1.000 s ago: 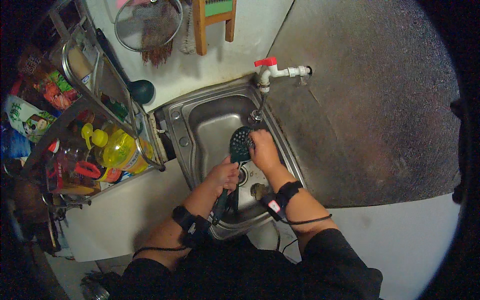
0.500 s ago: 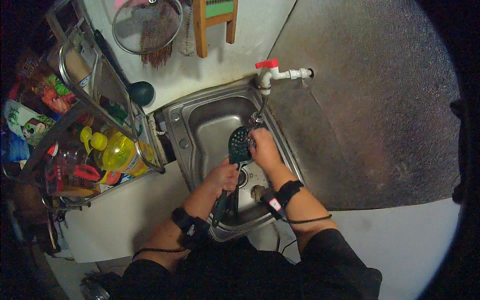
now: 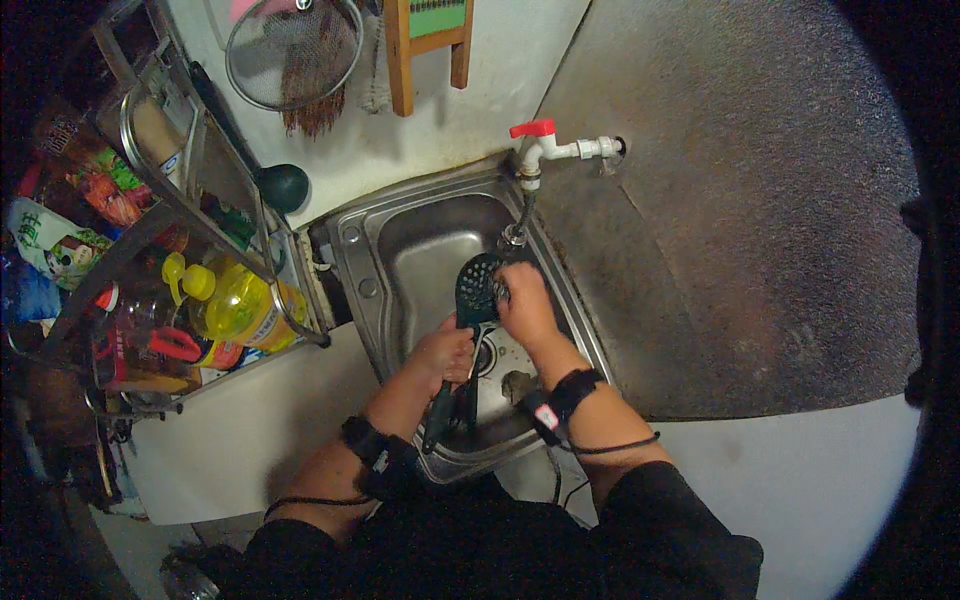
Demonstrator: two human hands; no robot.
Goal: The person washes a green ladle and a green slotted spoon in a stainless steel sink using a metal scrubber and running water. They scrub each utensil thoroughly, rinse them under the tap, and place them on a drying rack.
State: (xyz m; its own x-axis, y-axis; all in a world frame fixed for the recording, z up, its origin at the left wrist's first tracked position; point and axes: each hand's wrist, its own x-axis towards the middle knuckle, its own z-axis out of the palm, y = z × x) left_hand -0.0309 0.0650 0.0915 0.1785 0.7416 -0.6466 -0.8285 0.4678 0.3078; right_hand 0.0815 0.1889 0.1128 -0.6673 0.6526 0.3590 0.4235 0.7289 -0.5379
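A dark green slotted skimmer [image 3: 476,278] is held over the steel sink [image 3: 395,335], its perforated head toward the faucet. My left hand [image 3: 446,356] is closed round its handle, which runs down toward the near edge of the sink. My right hand [image 3: 524,303] presses curled fingers against the right side of the perforated head. Something small and dark shows at those fingertips, but I cannot make out what it is. Below the hands, another dark handle [image 3: 466,402] and a brownish lump [image 3: 518,387] lie in the sink near the drain [image 3: 485,357].
A white faucet with a red lever [image 3: 535,150] and a flexible spout [image 3: 516,233] reaches over the sink's far right side. At left, a metal rack [image 3: 170,205] holds bottles and packets, with a dark ladle [image 3: 283,187] hanging beside it. A mesh strainer [image 3: 293,55] hangs on the wall.
My right hand has shifted slightly down and left along the skimmer's head. My left hand keeps its hold on the handle, almost unmoved.
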